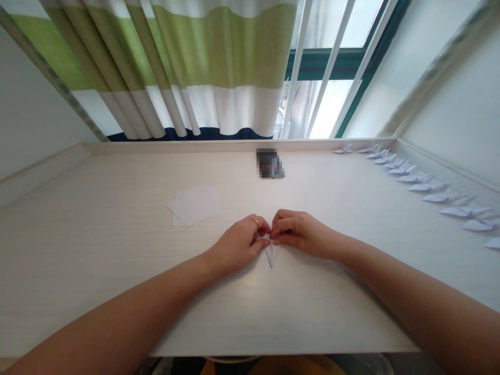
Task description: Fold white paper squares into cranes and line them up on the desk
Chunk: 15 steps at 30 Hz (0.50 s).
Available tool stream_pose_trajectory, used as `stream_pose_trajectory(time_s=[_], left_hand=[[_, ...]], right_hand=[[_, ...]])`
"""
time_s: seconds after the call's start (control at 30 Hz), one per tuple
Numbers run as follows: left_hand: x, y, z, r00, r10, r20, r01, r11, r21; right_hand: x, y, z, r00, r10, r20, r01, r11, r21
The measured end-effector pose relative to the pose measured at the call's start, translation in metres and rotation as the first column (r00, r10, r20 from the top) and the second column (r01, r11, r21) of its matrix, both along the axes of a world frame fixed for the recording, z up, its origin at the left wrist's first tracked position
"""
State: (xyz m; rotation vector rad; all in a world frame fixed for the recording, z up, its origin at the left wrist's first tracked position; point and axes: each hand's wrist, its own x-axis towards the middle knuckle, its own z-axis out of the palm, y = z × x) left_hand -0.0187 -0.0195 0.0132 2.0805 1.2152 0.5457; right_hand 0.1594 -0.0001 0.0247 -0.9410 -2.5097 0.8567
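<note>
A small piece of folded white paper (272, 255) lies on the table between my hands, its narrow point toward me. My left hand (247, 240), with a gold ring on one finger, pinches its left side. From the right, my right hand (294, 232) pinches the same paper near its upper part. The fingertips of both hands almost meet and cover most of the fold. Beyond my left hand, several loose white paper sheets (195, 204) rest in an uneven stack.
Folded white paper cranes (441, 198) run in a line along the table's right side to the back corner. A dark pixelated object (269, 163) stands near the back edge. Behind the white table (97, 219) hang a green and white curtain (234, 47) and a barred window.
</note>
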Motion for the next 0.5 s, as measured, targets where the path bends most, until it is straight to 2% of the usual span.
stream_pose_trajectory(time_s=[0.23,0.5], left_hand=[[0.002,0.002,0.001,0.996,0.080,0.030,-0.078,0.995,-0.066],[0.003,0.006,0.001,0.993,0.111,0.050,-0.103,0.985,-0.140]], right_hand=[[-0.008,-0.006,0.000,0.960,-0.233,0.156,0.231,0.972,0.028],[-0.012,-0.010,0.000,0.919,-0.333,0.212,0.336,0.942,0.021]])
